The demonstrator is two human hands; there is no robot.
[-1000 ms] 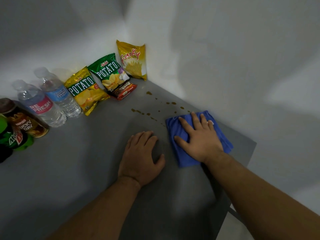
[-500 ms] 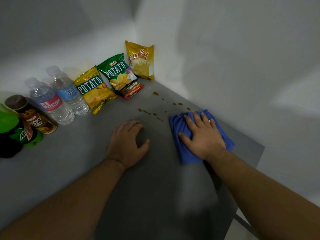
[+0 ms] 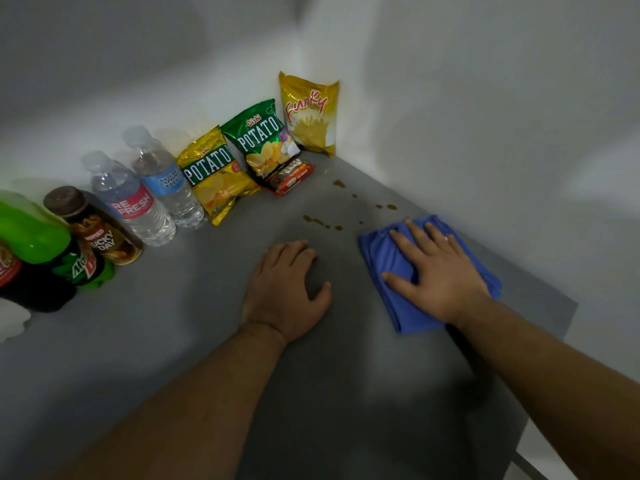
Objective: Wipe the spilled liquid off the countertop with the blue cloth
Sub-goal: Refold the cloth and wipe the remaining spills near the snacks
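Observation:
A folded blue cloth [image 3: 388, 268] lies on the grey countertop [image 3: 173, 341] near the right wall. My right hand [image 3: 436, 271] presses flat on the cloth, fingers spread and pointing toward the corner. Brown drops of spilled liquid [image 3: 322, 223] dot the countertop just beyond the cloth, with more drops toward the corner. My left hand [image 3: 284, 289] rests palm down on the bare countertop, left of the cloth, holding nothing.
Along the back wall stand snack bags [image 3: 263, 140], a chocolate bar pack [image 3: 291, 178], two water bottles [image 3: 138, 199], a brown drink bottle [image 3: 93, 230] and a green soda bottle [image 3: 41, 251]. The countertop's right edge [image 3: 550, 368] drops off beside my right forearm.
My left hand slid left, away from the cloth. The right hand stays pressed on the cloth in nearly the same spot. The spill drops look unchanged.

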